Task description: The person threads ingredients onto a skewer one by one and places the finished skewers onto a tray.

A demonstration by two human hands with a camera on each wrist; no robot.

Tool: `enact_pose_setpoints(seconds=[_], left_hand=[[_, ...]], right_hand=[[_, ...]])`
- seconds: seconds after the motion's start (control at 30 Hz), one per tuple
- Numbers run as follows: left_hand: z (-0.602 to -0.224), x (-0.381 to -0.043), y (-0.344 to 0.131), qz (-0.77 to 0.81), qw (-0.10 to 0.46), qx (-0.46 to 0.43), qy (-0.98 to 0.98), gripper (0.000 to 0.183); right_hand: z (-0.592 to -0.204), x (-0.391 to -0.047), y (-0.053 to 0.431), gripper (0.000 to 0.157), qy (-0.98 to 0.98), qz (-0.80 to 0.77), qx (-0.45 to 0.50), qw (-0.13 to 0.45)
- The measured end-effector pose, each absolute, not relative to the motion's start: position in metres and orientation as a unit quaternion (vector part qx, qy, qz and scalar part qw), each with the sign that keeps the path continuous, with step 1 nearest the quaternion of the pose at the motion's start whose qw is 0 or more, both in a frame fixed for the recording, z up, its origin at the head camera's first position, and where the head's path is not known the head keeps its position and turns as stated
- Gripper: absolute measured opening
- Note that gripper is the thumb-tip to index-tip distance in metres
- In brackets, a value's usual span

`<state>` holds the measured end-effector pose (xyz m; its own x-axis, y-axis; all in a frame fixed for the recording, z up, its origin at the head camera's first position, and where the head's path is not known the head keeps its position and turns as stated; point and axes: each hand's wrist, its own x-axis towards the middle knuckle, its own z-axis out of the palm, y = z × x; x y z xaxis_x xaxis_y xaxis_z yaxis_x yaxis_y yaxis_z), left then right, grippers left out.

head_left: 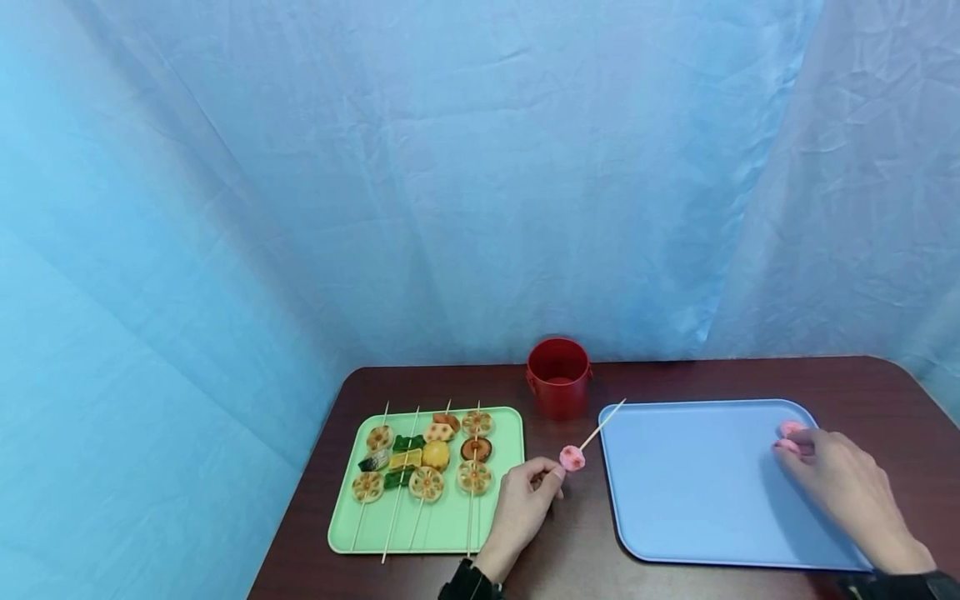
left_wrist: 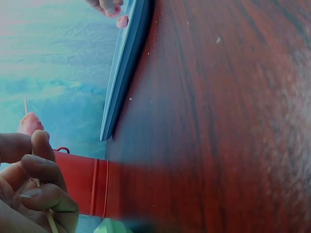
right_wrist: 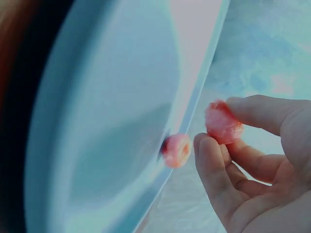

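My left hand (head_left: 521, 508) grips a thin wooden skewer (head_left: 603, 423) between the two trays; its pointed end slants up to the right. A pink ball-like food piece (head_left: 572, 458) is threaded on the skewer just beyond the fingertips. Over the far right part of the blue tray (head_left: 697, 483), my right hand (head_left: 847, 479) pinches a second pink piece (right_wrist: 223, 122) between thumb and fingers. Another pink piece (right_wrist: 176, 151) lies on the tray close by the fingertips, with a small hole showing in its face.
On the left, a green tray (head_left: 341, 529) holds several skewers with lotus root slices (head_left: 426, 483), green pieces, a yellow piece and a mushroom slice (head_left: 476, 450). A red bucket (head_left: 559, 387) stands at the back between the trays. Blue cloth (head_left: 480, 183) hangs behind the dark wooden table (head_left: 577, 550).
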<state>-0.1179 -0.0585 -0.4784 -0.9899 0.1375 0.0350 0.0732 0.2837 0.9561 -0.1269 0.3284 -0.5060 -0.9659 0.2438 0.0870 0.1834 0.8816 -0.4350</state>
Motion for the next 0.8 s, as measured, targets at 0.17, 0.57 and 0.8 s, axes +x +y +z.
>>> enact_pose_setpoints(seconds=[0.17,0.57,0.8], left_hand=[[-0.479,-0.118,-0.058,0.598,0.029,0.066,0.798,0.014],[-0.477,-0.116,-0.057,0.594,0.024,0.068,0.802,0.015],[-0.479,-0.116,-0.056,0.595,0.034,0.077,0.799,0.015]], right_hand=[[-0.502,-0.120,0.318,0.046,-0.957,0.262,-0.073,0.097],[-0.505,-0.116,0.279,0.039,-0.933,0.308,-0.025,0.182],[-0.504,-0.117,0.252,0.041,-0.905,0.378,-0.027,0.194]])
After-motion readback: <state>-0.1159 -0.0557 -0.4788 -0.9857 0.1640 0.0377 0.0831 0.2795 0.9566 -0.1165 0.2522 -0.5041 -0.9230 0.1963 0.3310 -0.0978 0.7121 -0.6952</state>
